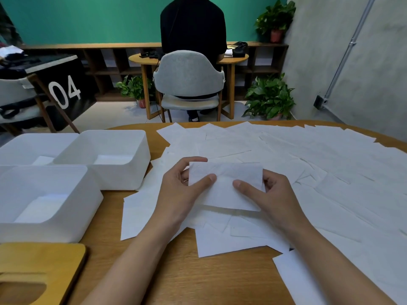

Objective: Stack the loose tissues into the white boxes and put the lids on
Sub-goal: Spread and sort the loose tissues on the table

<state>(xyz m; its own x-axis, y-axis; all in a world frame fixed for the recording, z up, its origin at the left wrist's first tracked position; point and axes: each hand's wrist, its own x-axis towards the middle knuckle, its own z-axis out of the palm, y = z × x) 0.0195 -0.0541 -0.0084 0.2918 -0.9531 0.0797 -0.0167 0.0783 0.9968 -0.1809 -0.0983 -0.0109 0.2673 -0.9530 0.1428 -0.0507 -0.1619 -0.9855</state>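
Observation:
A folded white tissue is lifted a little above the table's middle. My left hand pinches its left edge, thumb on top and fingers curled behind. My right hand pinches its right edge the same way. Several loose tissues lie spread over the right and far side of the wooden table. At the left stand three open white boxes: a near one, a far right one and a far left one, each with some tissue at the bottom. A wooden lid with an oval slot lies at the lower left.
Beyond the table a person in black sits with their back to me on a grey chair at a wooden desk. Potted plants stand on the floor. A black cabinet marked 04 is at the far left.

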